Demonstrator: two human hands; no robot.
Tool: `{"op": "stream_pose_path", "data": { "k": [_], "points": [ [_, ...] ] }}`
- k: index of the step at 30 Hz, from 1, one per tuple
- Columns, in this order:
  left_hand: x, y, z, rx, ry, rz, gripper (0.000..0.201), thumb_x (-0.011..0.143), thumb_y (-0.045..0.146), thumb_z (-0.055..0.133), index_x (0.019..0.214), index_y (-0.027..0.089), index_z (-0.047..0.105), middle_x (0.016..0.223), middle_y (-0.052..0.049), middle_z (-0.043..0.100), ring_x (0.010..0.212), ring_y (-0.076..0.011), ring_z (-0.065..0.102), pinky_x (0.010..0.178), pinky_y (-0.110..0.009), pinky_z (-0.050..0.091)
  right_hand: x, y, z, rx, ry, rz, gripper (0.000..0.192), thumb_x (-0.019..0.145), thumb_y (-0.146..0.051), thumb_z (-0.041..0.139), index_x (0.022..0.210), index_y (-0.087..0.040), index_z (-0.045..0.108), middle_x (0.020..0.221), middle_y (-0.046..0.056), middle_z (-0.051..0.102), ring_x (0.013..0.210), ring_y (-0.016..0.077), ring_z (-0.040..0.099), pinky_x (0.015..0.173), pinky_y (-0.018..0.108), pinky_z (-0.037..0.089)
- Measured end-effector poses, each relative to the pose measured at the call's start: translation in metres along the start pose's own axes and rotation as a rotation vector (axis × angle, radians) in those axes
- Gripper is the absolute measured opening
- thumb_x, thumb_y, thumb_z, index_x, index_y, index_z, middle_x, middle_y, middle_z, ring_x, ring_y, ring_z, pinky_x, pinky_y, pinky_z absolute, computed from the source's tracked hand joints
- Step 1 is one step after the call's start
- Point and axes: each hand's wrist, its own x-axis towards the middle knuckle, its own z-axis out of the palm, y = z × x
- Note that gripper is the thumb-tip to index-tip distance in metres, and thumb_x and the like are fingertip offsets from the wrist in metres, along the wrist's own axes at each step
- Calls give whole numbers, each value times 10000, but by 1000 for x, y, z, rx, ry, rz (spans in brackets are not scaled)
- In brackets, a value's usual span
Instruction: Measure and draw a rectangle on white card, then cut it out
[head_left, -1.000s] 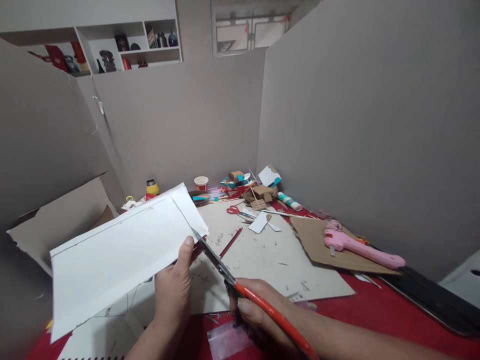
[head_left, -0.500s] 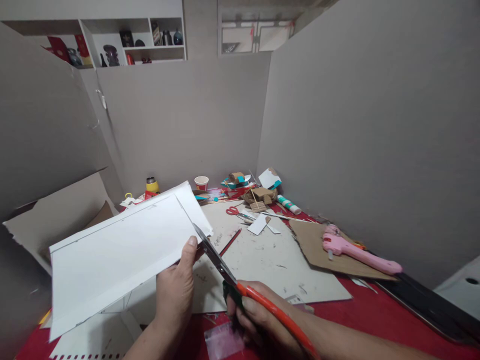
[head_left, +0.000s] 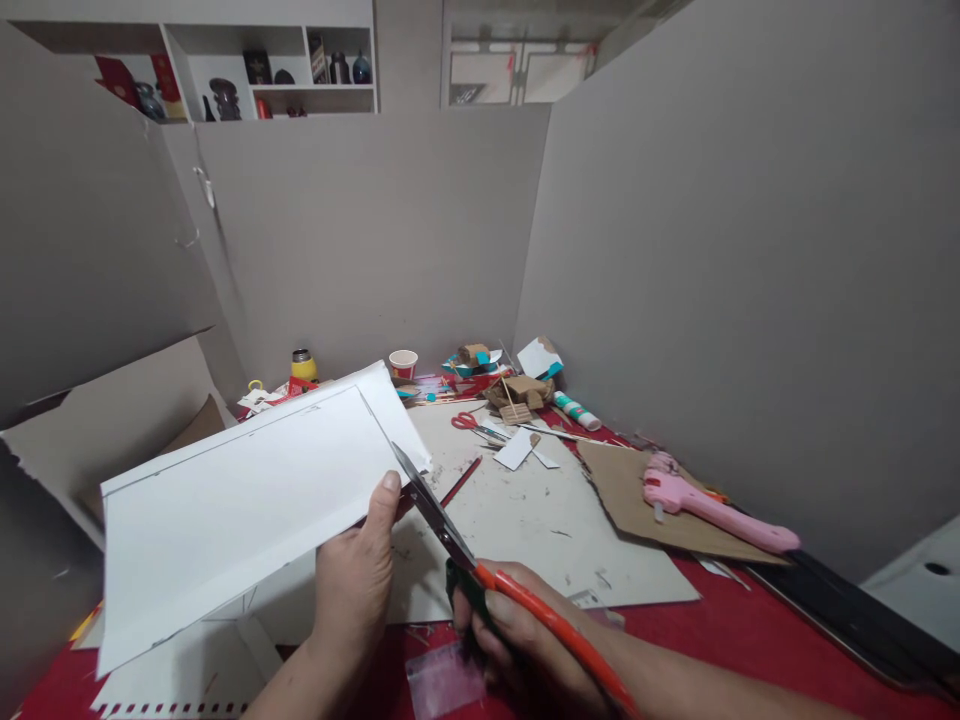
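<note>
Your left hand (head_left: 349,590) pinches the large white card sheet (head_left: 240,505) above the desk (head_left: 735,620). Your right hand (head_left: 525,640) grips the orange-handled scissors (head_left: 480,565), blades biting its right edge; I judge the cut barely begun along the pencilled line.

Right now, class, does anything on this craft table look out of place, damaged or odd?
Yes. The grey board is littered with small scraps, the brown cardboard under the pink glue gun has a ragged edge, and cardboard bits lie heaped at the back.
</note>
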Motion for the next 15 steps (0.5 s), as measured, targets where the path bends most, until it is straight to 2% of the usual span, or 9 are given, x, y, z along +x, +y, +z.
{"op": "stream_pose_path", "data": {
  "k": [5,15],
  "points": [
    [0,2,0,101,-7,-5,374,807,502,686,960,175,781,1068,-110,761,1134,-279,649,1136,-431,324,0,3,0,23,0,-5,568,887,-729,415,833,-170,501,602,-50,393,522,90,391,535,223,379],
    [-1,0,-1,116,-10,4,386,806,512,687,965,172,778,1070,-100,762,1133,-270,651,1120,-399,345,3,11,-3,107,-28,19,606,884,-739,411,885,-146,537,590,-52,414,501,84,396,558,235,411]
  ]
}}
